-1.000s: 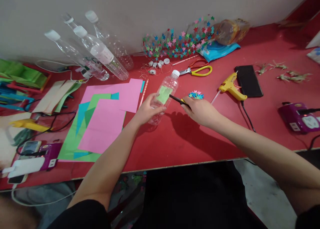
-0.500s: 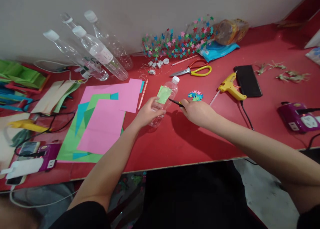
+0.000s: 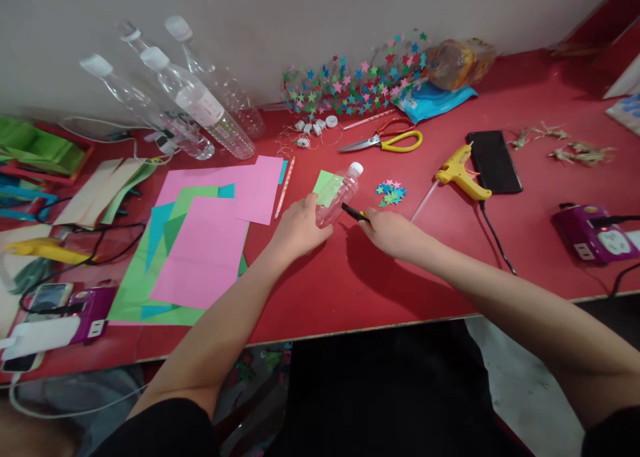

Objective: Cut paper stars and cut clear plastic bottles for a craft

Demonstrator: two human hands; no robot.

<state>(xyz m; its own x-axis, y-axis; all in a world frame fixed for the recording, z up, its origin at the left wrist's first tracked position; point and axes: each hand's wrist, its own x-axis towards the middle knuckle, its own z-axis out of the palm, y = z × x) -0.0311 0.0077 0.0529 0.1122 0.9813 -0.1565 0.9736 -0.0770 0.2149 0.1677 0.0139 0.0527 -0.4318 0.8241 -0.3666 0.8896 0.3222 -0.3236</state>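
Note:
My left hand (image 3: 299, 225) is wrapped round the lower part of a clear plastic bottle (image 3: 345, 189) with a white cap. The bottle lies tilted on the table, its cap pointing away to the right, and a light green piece of paper (image 3: 326, 185) shows beside and behind it. In my right hand (image 3: 387, 229) is a slim black-and-yellow box cutter (image 3: 354, 212), its dark tip close to the bottle's side. Whether the tip touches the plastic I cannot tell. Small coloured paper stars (image 3: 391, 193) lie in a pile just beyond my right hand.
Scissors (image 3: 395, 141) lie behind the bottle; a yellow glue gun (image 3: 463, 172) and black phone (image 3: 496, 162) are to the right. Coloured sheets (image 3: 205, 250) spread at left, near several upright bottles (image 3: 200, 107). A star-covered bottle (image 3: 350, 84) lies along the wall.
The bottle has shifted slightly right, and its base is now covered by my left hand. The green paper shows more to its left. The box cutter has turned and its handle shows more.

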